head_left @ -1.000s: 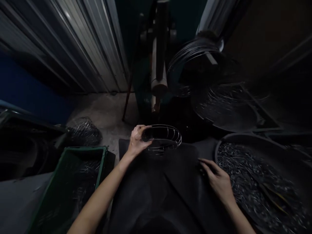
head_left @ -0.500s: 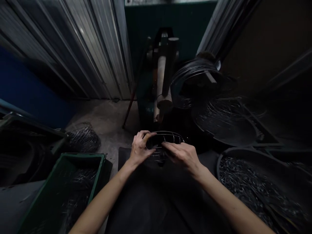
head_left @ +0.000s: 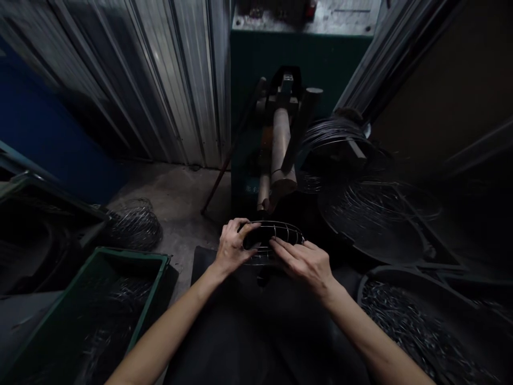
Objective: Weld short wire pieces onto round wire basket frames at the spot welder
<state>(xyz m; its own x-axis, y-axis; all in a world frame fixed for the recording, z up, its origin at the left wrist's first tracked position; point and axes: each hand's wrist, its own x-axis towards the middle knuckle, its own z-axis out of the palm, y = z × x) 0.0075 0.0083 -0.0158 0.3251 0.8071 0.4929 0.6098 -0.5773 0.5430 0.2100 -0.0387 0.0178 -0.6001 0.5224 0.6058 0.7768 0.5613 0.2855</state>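
Observation:
A small oval wire basket frame [head_left: 280, 231] is held over a dark cloth on my lap, just in front of a green machine [head_left: 280, 128]. My left hand [head_left: 231, 247] is closed on the frame's left rim, thumb on top. My right hand [head_left: 305, 262] rests against the frame's near side, its fingers pinched together on the wires; whether a small piece is between them is too dark to see.
A green crate [head_left: 120, 299] with wire pieces stands at lower left, a bundle of wire frames [head_left: 134, 224] behind it. A dark tub of short metal bits [head_left: 420, 331] is at lower right. Wire coils [head_left: 340, 139] and a round pan [head_left: 377, 219] lie right of the machine.
My right hand left the tub's edge at the right and came up to the wire frame. The left hand kept its hold. The view tilted upward.

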